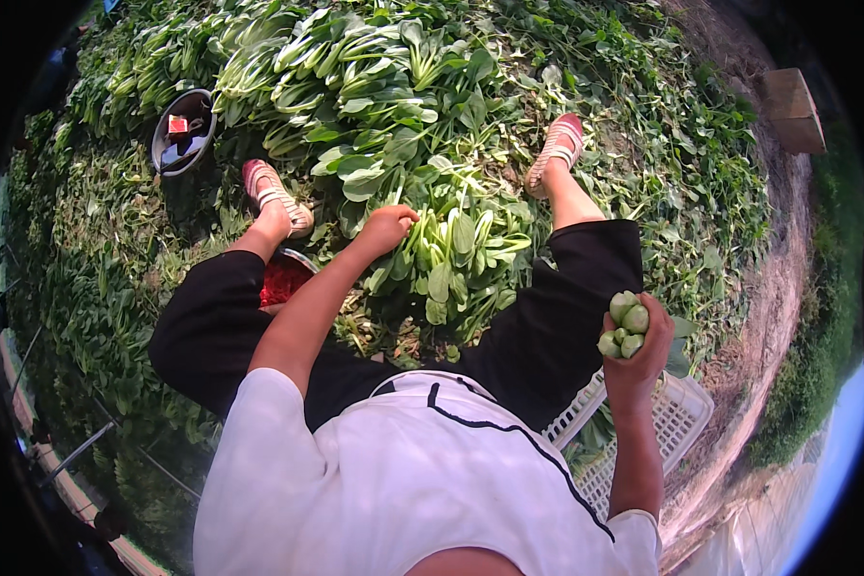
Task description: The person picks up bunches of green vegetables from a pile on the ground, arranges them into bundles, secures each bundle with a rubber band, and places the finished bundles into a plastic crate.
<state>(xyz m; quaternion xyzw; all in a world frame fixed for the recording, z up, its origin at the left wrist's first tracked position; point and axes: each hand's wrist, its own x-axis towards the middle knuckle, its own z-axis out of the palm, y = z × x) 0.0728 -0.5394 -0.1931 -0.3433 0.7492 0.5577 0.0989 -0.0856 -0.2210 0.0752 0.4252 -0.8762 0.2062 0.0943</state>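
Note:
My right hand [641,353] is closed around a bunch of leafy greens [628,320], its pale cut stem ends turned up and its leaves mostly hidden behind the hand. My left hand [387,229] is at the left edge of a heap of bok choy-like greens [450,241] between my feet; its fingertips touch or nearly touch the stems, and whether they grip one cannot be told. A round container with bright red contents [282,282] stands by my left knee, partly hidden by my forearm. More greens [345,72] lie in rows beyond the heap.
A white slatted plastic crate [680,414] with some leaves inside is beside my right hip. A dark bucket [205,147] holding a small red box [178,124] stands beyond my left foot. A cardboard box [793,111] sits at the far right, by a dirt strip.

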